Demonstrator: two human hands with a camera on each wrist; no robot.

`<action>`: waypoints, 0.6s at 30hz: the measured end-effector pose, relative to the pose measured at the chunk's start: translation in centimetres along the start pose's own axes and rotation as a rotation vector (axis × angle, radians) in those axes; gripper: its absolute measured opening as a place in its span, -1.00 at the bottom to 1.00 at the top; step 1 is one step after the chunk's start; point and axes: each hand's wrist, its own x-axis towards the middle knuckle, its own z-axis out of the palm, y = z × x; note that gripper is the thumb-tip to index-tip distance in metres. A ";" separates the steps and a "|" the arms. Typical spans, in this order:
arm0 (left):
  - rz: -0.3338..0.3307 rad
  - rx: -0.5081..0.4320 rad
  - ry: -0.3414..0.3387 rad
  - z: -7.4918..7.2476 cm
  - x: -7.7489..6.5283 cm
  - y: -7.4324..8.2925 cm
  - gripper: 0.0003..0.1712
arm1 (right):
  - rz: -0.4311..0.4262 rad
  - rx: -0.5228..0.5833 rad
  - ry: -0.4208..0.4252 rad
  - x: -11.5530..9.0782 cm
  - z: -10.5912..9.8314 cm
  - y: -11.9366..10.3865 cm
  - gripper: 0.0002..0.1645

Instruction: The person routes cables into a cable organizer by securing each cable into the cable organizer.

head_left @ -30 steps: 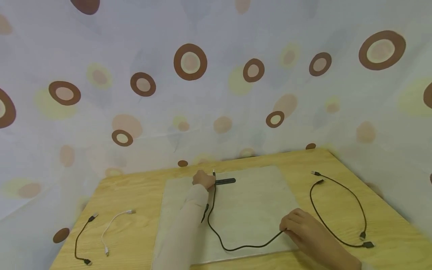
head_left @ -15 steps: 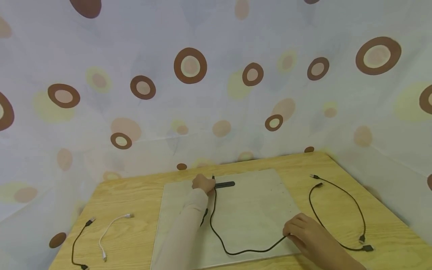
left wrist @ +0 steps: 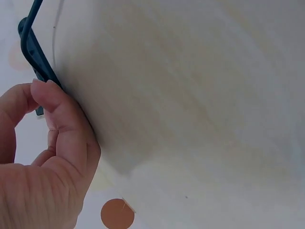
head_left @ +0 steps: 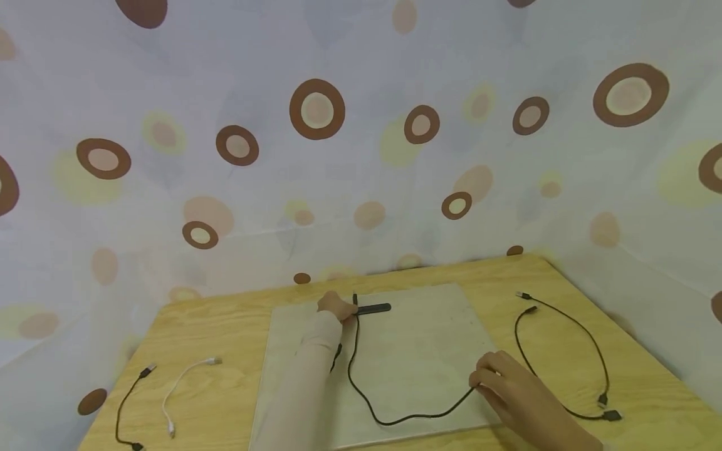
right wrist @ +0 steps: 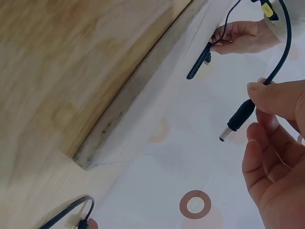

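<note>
The left hand [head_left: 334, 307] pinches the cable [head_left: 414, 416] near one end, beside a flat black strip [head_left: 375, 309]; the right hand [head_left: 504, 385] pinches it just behind its plug [right wrist: 240, 116], black-sleeved with a silver barrel tip. Thin and black, it sags between the hands over the pale board [head_left: 420, 357]. Right of the right hand lie two black leads [head_left: 586, 332].

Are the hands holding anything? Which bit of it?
The right hand pinches a black cable just behind its silver-tipped plug. The left hand pinches it near the other end; whether that hand also grips the black strip, I can't tell.
</note>
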 end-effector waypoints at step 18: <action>-0.007 0.061 0.016 0.1 -0.4 -0.1 -0.57 | 0.249 -0.284 -0.116 3.7 1.1 2.7 -0.77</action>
